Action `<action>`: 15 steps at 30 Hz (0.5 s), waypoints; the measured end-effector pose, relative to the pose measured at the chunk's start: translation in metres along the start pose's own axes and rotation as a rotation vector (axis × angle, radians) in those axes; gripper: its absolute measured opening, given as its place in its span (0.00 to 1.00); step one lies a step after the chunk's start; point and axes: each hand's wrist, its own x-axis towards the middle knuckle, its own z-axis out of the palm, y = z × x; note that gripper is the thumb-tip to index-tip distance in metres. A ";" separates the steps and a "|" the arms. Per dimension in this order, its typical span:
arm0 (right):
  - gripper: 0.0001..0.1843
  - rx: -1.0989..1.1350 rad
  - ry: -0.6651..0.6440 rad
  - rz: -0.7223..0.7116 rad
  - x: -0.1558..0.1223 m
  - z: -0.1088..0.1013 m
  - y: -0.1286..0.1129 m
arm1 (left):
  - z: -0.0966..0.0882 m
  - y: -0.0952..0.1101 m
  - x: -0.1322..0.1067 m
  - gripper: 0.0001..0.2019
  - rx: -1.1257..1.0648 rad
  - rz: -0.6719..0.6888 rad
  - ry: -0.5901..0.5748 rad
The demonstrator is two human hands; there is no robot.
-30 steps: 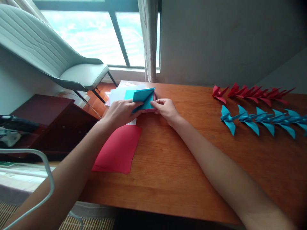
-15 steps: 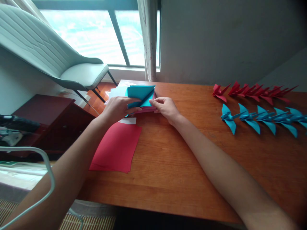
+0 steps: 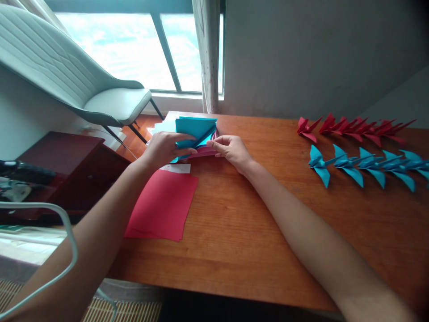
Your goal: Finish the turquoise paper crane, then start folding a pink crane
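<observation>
Several sheets of blue paper (image 3: 194, 127) are bent up from a stack at the far left of the table. My left hand (image 3: 162, 147) has its thumb and fingers closed on the raised blue sheets. At the stack's right edge, my right hand (image 3: 233, 152) pinches a corner of the blue paper between thumb and index finger. Pink paper (image 3: 204, 153) shows beneath the blue. Nearer to me lie square red sheets (image 3: 164, 205), with a white slip of paper (image 3: 179, 168) at their far edge.
On the wooden table (image 3: 248, 250), a row of red folded paper cranes (image 3: 362, 129) and a row of blue cranes (image 3: 368, 165) stand at the right. Beyond the table's left end are a pale chair (image 3: 114, 100) and a dark red cabinet (image 3: 60, 170). A white cable (image 3: 67, 223) hangs at lower left.
My left hand has shifted slightly left with the blue sheets, which are bent back a little more. My right hand has moved very slightly left, still pinching at the stack's edge.
</observation>
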 end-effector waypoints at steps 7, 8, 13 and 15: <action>0.15 -0.041 -0.031 -0.012 -0.002 -0.005 0.001 | 0.001 -0.002 0.000 0.26 -0.035 0.003 0.010; 0.14 -0.048 -0.031 -0.007 -0.002 -0.005 0.001 | 0.002 -0.003 0.001 0.26 -0.041 0.000 0.015; 0.05 -0.077 -0.021 0.001 -0.003 -0.006 0.001 | 0.007 -0.006 0.003 0.25 -0.085 -0.002 0.029; 0.04 -0.092 -0.023 -0.006 -0.002 -0.006 0.003 | 0.009 -0.007 0.003 0.24 -0.101 -0.003 0.048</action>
